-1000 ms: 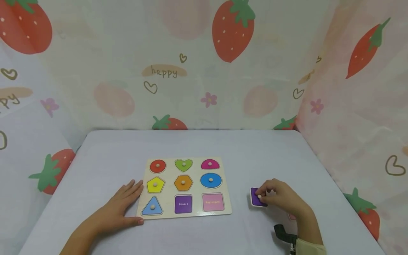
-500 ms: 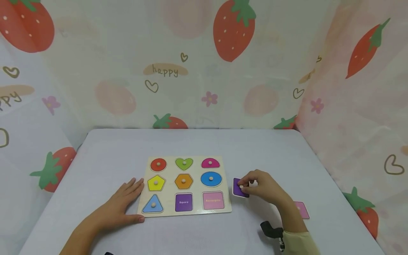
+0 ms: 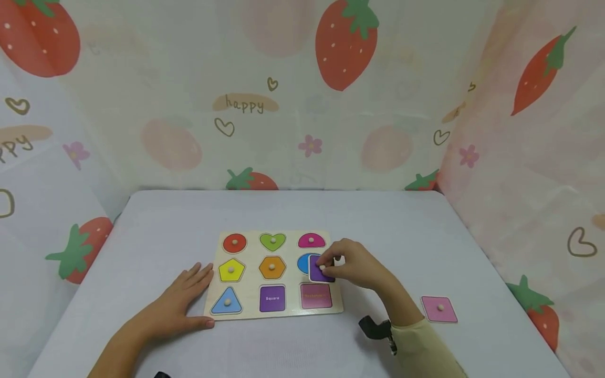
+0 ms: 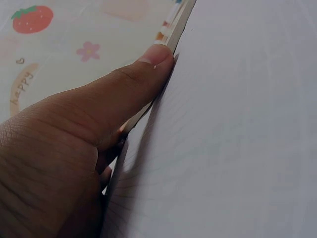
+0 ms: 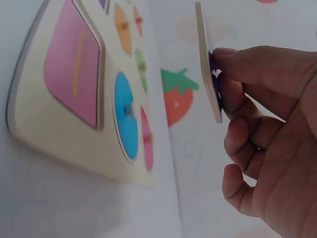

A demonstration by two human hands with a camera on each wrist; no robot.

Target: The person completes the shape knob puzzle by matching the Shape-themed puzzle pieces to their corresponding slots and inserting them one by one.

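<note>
A wooden shape puzzle board (image 3: 293,311) lies flat on the table. My right hand (image 3: 361,264) pinches the small knob of a purple square puzzle piece (image 3: 314,275), which overlaps the blue oval piece (image 3: 302,263) in the head view. The right wrist view shows the held piece (image 5: 208,74) raised well off the board. At the board's left edge rests my left hand (image 3: 175,302), fingers straight, with the thumb (image 4: 158,57) against the near corner. Bare recesses show in the front row: a purple one (image 3: 272,299) marked "Square" and a pink one (image 3: 316,296).
To the right of the board a pink rectangular piece (image 3: 439,308) with a knob lies on the white tablecloth (image 3: 378,220). Other knobbed shapes sit in the board, among them a red circle (image 3: 231,244) and a light blue triangle (image 3: 226,307). Strawberry-print curtains (image 3: 406,94) enclose the table.
My right hand has carried the purple square piece leftward from the tablecloth's right side to above the board. The pink rectangular piece has come into full view. The left hand has stayed put.
</note>
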